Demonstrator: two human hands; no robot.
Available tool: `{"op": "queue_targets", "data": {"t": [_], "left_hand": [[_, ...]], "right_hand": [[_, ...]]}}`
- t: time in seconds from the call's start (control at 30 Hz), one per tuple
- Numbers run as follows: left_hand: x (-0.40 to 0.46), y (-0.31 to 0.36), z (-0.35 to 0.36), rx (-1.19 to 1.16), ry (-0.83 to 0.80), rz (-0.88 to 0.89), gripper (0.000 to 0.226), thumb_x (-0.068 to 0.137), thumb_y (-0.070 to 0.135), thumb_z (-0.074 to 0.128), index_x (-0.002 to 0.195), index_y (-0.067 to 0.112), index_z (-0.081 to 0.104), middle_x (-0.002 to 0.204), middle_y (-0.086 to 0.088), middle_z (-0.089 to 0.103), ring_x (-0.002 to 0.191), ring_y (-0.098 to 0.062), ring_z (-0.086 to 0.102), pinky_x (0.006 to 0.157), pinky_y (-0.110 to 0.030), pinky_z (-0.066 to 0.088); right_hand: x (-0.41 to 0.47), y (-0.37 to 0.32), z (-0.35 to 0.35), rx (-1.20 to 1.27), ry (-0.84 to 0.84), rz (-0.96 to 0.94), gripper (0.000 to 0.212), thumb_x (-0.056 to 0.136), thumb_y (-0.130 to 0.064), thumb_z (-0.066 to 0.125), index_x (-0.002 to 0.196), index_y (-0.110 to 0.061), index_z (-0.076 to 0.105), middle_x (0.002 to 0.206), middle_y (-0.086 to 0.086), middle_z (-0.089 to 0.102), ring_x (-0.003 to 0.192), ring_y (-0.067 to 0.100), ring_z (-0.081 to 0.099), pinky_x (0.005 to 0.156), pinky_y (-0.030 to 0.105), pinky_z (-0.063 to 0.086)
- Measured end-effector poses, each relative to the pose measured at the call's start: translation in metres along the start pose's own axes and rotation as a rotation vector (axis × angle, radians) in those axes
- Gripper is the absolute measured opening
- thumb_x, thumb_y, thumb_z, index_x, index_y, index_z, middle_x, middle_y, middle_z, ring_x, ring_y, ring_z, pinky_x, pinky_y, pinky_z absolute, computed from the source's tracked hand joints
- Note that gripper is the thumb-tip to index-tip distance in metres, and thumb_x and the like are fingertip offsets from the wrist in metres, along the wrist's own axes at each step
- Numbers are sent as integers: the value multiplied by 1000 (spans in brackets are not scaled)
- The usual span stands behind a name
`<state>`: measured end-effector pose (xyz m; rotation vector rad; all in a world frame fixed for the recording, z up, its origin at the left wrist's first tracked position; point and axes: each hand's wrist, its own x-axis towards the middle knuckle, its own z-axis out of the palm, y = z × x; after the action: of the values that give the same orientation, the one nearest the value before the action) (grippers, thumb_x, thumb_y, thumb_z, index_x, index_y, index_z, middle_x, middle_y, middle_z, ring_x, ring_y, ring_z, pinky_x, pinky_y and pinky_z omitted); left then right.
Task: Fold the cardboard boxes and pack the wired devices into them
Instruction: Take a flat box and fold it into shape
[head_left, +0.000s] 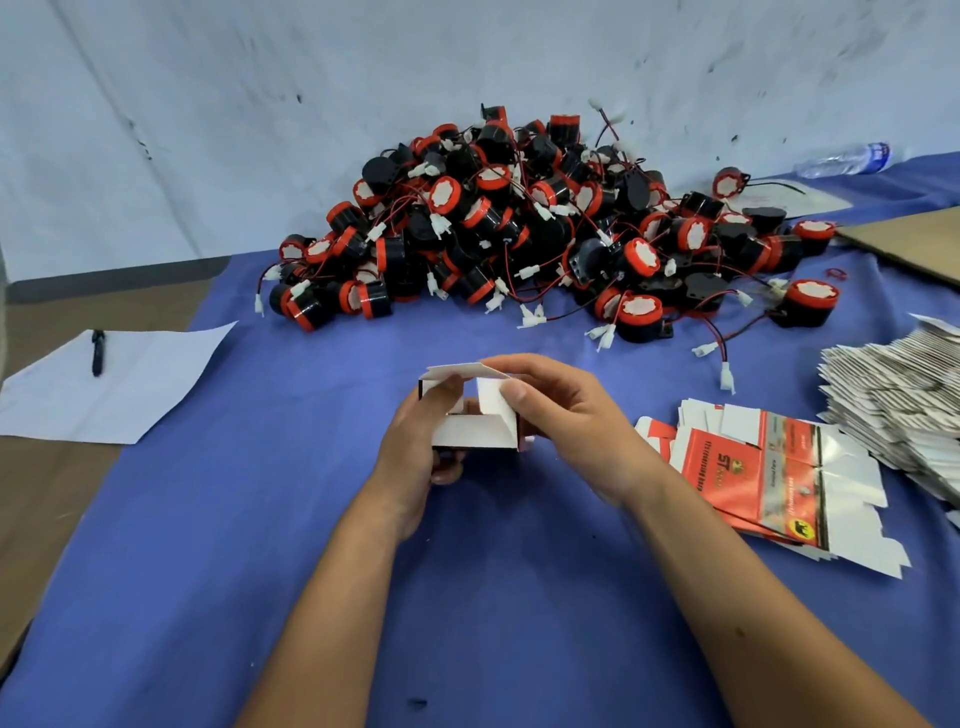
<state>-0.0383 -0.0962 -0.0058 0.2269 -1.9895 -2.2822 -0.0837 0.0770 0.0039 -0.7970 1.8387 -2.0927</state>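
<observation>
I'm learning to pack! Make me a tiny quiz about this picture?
1. True or false: both hands hold the small box.
2. Where is the pen? A) on the white paper B) in the device pile C) on the flat box stack
3. Fill in: the tablecloth is ____.

Key: 1 true: left hand and right hand grip it. 2 A. 3 blue.

A small packing or assembly workshop is shown. A bench (311, 519) is covered with blue cloth, and a large heap of identical black-and-red wired devices (519, 228) is piled on it. Stacks of flat, unfolded printed cartons (769, 467) are laid at the right, beneath a scuffed, marked white wall (260, 104).
</observation>
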Motion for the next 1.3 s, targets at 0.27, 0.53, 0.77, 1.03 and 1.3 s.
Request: {"op": "queue_targets", "data": {"t": [0.27, 0.53, 0.77, 1.03, 1.3], "left_hand": [[0, -6, 18, 170, 189, 145, 47, 91, 54, 65, 135, 41, 56, 124, 10, 65, 104, -7, 65, 80, -29, 53], [-4, -7, 47, -517, 228, -14, 46, 98, 37, 39, 106, 13, 78, 99, -12, 77, 85, -27, 76, 70, -35, 62], [1, -2, 20, -108, 463, 436, 39, 91, 3, 52, 129, 10, 59, 126, -12, 68, 110, -30, 68, 86, -46, 58], [2, -7, 20, 272, 178, 636, 56, 92, -1, 50, 138, 29, 61, 133, -3, 63, 117, -25, 64, 90, -60, 58], [-1, -5, 32, -70, 137, 456, 40, 106, 30, 37, 141, 35, 57, 148, 11, 58, 136, -14, 55, 107, -35, 51]], "right_hand": [[-1, 4, 4, -150, 229, -106, 32, 97, 1, 59, 120, -19, 69, 94, 20, 64, 73, 14, 56, 67, 20, 48], [-6, 13, 58, -243, 349, -288, 55, 86, -19, 79, 133, -30, 54, 104, -6, 69, 97, 21, 70, 85, 38, 59], [-10, 11, 49, -95, 114, -75, 50, 93, -48, 57, 139, -31, 48, 119, -13, 70, 119, 4, 62, 97, 21, 47], [-3, 10, 36, 44, 209, 25, 35, 88, -35, 78, 111, -12, 67, 106, 10, 76, 102, 28, 73, 92, 44, 60], [0, 14, 34, 106, 262, 48, 31, 92, -27, 71, 115, -8, 61, 110, 20, 72, 106, 37, 69, 96, 51, 57]]}}
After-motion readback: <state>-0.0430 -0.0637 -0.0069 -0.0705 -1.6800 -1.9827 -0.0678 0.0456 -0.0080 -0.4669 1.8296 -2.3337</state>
